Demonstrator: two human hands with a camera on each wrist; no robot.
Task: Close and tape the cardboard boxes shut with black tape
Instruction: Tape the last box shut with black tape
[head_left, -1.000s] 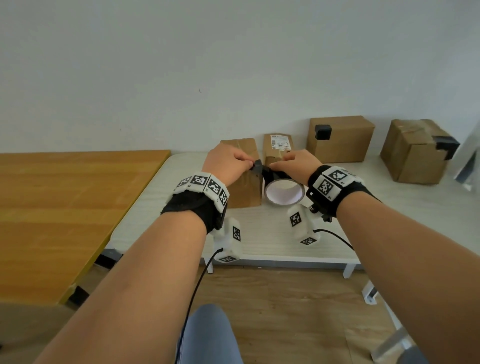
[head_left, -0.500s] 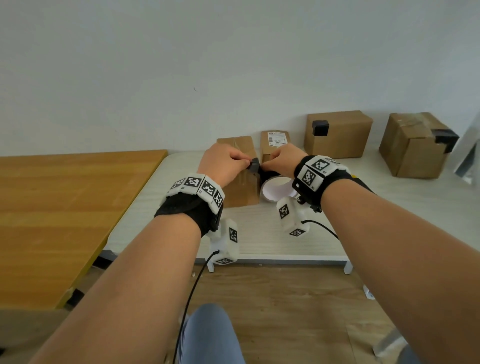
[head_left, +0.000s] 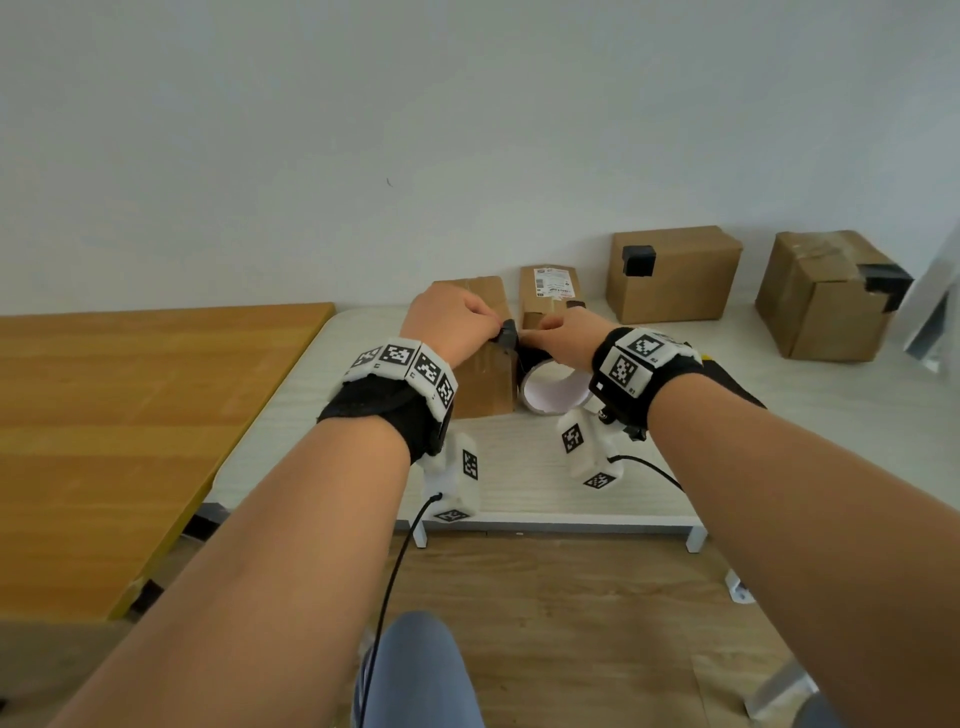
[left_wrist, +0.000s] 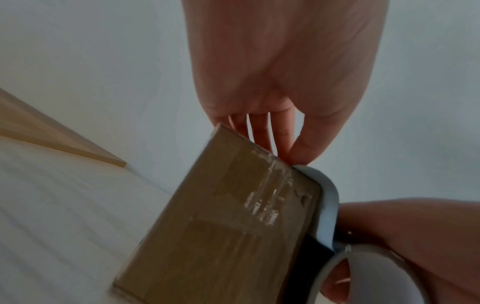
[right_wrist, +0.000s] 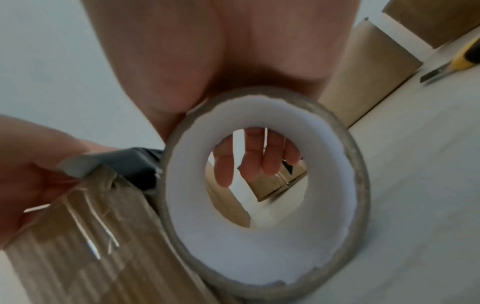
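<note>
Hands meet at top right corner of brown cardboard box on white counter: left hand pinches free end of black tape strip onto box edge; right hand clamped on black tape roll with white core just beside box; two taped brown boxes well apart at back right

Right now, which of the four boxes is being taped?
The leftmost box, nearest the person. The left hand presses black tape onto its top corner, and the right hand holds the roll beside it. The others stand untouched.
</note>
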